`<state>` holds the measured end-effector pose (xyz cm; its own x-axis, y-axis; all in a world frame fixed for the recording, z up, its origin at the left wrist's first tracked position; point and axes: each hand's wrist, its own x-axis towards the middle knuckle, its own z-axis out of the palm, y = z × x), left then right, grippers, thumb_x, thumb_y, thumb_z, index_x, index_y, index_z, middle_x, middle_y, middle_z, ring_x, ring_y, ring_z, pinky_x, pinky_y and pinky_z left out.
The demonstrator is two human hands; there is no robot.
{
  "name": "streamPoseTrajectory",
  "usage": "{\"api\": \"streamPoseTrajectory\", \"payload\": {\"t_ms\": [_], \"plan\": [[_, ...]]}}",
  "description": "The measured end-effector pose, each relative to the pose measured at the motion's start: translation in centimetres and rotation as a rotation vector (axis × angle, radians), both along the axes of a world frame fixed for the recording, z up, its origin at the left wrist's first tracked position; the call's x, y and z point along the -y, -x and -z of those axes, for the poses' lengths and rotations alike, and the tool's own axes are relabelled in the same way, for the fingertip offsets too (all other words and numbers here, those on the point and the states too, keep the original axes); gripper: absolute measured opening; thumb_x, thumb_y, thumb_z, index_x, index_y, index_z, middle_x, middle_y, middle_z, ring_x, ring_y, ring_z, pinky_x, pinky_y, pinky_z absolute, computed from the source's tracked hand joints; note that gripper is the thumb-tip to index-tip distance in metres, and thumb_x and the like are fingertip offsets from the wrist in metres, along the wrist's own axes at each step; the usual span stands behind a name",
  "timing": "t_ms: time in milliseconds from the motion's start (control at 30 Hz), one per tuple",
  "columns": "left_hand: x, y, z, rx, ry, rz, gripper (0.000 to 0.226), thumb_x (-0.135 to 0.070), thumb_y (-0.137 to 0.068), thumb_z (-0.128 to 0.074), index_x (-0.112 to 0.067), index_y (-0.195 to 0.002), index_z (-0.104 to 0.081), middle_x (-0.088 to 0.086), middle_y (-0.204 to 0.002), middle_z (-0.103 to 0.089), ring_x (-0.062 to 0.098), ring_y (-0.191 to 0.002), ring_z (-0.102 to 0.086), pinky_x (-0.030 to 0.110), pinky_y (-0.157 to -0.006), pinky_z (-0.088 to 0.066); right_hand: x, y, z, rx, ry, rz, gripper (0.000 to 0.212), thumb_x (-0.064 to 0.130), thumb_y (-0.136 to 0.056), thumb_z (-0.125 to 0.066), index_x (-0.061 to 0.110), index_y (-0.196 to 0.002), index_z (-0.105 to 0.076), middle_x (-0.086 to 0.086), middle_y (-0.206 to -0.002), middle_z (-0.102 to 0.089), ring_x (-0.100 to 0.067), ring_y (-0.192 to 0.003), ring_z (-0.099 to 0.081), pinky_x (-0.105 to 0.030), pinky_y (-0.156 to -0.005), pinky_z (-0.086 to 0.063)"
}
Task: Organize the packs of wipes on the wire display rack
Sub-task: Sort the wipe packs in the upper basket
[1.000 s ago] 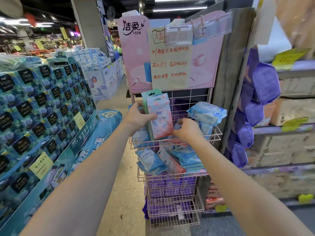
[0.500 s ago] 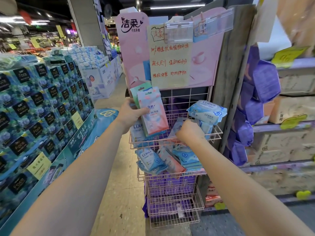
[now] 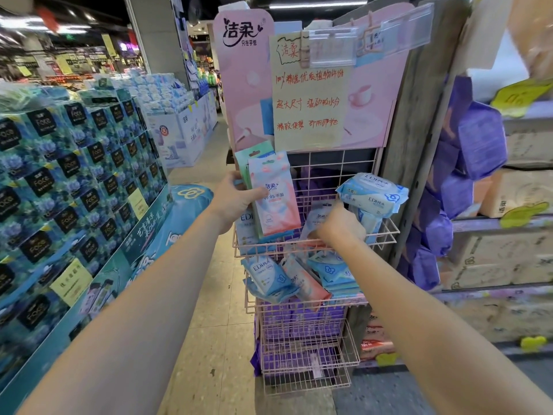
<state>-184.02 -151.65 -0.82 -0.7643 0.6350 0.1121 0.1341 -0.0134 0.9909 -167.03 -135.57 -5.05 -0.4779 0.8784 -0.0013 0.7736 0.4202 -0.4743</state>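
Fingers (image 3: 256, 193) of the left hand (image 3: 236, 199) are pinching a pink pack (image 3: 273, 193), with a green pack (image 3: 251, 155) behind it, over the top basket (image 3: 254, 255). The right hand (image 3: 341, 226) is digging inside that basket; grip hidden, cannot tell. Risk: it is crowding the blue pack (image 3: 372, 193) perching on the basket's end, which may topple.

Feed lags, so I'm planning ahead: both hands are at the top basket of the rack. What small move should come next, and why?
Probably lower the pink pack and the green pack behind it, which the left hand holds upright, into the left side of the top basket. The right hand seems to grip a pale pack tilted mid-basket, and holding that aside would leave a slot.
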Motion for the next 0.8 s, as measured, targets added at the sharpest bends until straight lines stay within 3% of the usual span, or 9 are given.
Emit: {"api": "streamPoseTrajectory", "payload": {"t_ms": [167,267,333,567,700,733,800], "plan": [[0.1,0.0,0.2,0.032,-0.034,-0.001,0.064,-0.010,-0.082,-0.086,-0.010,-0.134,-0.049,0.010,-0.121,-0.072,0.021,-0.098,-0.077,0.034,-0.074,-0.064,-0.1,-0.2,0.5,-0.094,-0.032,0.022,0.064,0.022,-0.088,-0.066,0.014,-0.144,-0.037,-0.013,-0.129,-0.063,-0.033,-0.114,-0.066,-0.042,-0.081,-0.053],[0.1,0.0,0.3,0.038,-0.045,-0.003,0.064,-0.009,-0.082,-0.086,-0.010,-0.134,-0.049,0.009,-0.121,-0.072,0.021,-0.098,-0.077,0.034,-0.074,-0.064,-0.1,-0.4,0.6,-0.134,-0.056,0.005,0.039,0.030,-0.086,-0.069,0.014,-0.121,-0.061,-0.010,-0.118,-0.069,-0.032,-0.103,-0.070,-0.037,-0.074,-0.051],[0.1,-0.1,0.4,0.030,-0.042,-0.008,0.063,-0.010,-0.082,-0.086,-0.010,-0.133,-0.049,0.009,-0.121,-0.072,0.020,-0.097,-0.077,0.034,-0.074,-0.064,-0.2,-0.6,0.8,-0.178,-0.066,-0.014,0.030,0.034,-0.087,-0.067,0.016,-0.110,-0.066,-0.008,-0.110,-0.072,-0.031,-0.097,-0.071,-0.035,-0.072,-0.050],[0.2,0.0,0.7,0.031,-0.025,-0.022,0.063,-0.012,-0.081,-0.087,-0.011,-0.132,-0.050,0.010,-0.122,-0.072,0.025,-0.102,-0.076,0.047,-0.088,-0.063,-0.3,-1.7,0.4,-0.273,-0.044,-0.121,0.061,0.031,-0.077,-0.081,0.028,-0.131,-0.052,0.004,-0.117,-0.068,-0.025,-0.105,-0.067,-0.041,-0.083,-0.056],[0.1,0.0,0.8,0.020,-0.021,-0.030,0.061,-0.012,-0.080,-0.088,-0.014,-0.129,-0.051,0.009,-0.122,-0.072,0.025,-0.104,-0.075,0.047,-0.090,-0.063,0.3,-1.3,0.3,-0.340,0.010,-0.253,0.060,0.022,-0.080,-0.079,0.037,-0.131,-0.052,0.016,-0.090,-0.062,-0.014,-0.084,-0.065,-0.034,-0.066,-0.055],[0.1,0.0,0.8,0.021,-0.018,-0.028,0.061,-0.012,-0.080,-0.088,-0.014,-0.129,-0.051,0.009,-0.122,-0.072,0.024,-0.103,-0.075,0.047,-0.089,-0.063,0.5,-1.1,0.3,-0.351,0.014,-0.267,0.061,0.021,-0.082,-0.077,0.035,-0.135,-0.049,0.015,-0.091,-0.062,-0.016,-0.085,-0.065,-0.034,-0.065,-0.054],[0.1,0.0,0.9,0.025,-0.025,-0.025,0.060,-0.011,-0.080,-0.088,-0.016,-0.127,-0.052,0.008,-0.120,-0.072,0.023,-0.101,-0.076,0.045,-0.087,-0.064,0.5,-0.9,0.2,-0.356,0.056,-0.281,0.069,0.019,-0.084,-0.076,0.025,-0.145,-0.045,0.005,-0.107,-0.067,-0.021,-0.098,-0.066,-0.042,-0.077,-0.059]]}}
